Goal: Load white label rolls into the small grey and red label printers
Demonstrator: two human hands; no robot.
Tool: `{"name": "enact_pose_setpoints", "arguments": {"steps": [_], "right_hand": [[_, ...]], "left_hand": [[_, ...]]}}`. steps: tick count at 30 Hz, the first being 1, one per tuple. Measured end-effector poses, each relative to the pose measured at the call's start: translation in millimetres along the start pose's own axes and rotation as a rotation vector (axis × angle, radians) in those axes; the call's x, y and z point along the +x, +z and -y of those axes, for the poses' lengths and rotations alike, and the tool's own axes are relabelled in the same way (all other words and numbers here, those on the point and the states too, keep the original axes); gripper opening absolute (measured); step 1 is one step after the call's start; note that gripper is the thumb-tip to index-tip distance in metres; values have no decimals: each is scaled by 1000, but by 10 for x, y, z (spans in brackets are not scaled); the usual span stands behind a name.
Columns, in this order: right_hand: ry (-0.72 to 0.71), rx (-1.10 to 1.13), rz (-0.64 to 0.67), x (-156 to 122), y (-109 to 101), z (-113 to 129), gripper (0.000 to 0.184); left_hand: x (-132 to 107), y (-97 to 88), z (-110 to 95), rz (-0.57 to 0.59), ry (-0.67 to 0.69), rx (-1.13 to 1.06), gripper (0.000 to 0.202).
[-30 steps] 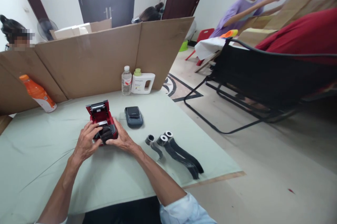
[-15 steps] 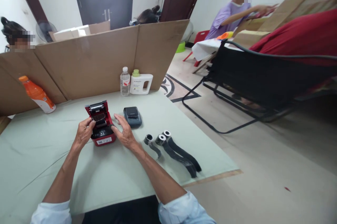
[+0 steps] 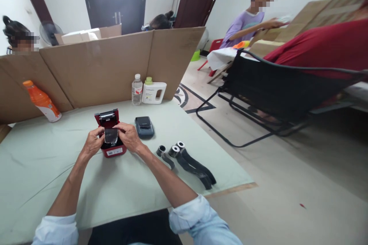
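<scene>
A red and black label printer stands on the green-covered table with its lid raised. Over its opening, a short dark strip of film with a ragged lower edge is stretched between my hands. My left hand pinches the strip's left side. At its right upper side are the closed fingertips of my right hand. To the right of the printer lies a dark blue-grey handheld device. Nearer me are several small rolls with black ribbon trailing from them.
A cardboard screen lines the table's back. Before it stand an orange bottle, a clear water bottle and a white jug. A black folding chair is right of the table. Co-workers sit beyond, one in purple.
My right hand has moved left from beside the printer to the dark strip. The strip is now spread across the printer's opening between both hands.
</scene>
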State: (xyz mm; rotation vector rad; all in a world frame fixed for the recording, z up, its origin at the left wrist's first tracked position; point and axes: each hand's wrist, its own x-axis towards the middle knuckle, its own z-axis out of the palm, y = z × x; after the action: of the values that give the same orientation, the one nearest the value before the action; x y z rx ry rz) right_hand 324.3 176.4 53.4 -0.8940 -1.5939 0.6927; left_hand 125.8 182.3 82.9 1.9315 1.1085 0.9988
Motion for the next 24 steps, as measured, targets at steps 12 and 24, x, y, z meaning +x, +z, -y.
{"name": "enact_pose_setpoints", "arguments": {"steps": [12, 24], "right_hand": [[128, 245, 5, 297, -9, 311, 31], [136, 292, 13, 445, -86, 515, 37]], "left_hand": [[17, -16, 74, 43, -22, -54, 38], [41, -41, 17, 82, -61, -51, 43]]}}
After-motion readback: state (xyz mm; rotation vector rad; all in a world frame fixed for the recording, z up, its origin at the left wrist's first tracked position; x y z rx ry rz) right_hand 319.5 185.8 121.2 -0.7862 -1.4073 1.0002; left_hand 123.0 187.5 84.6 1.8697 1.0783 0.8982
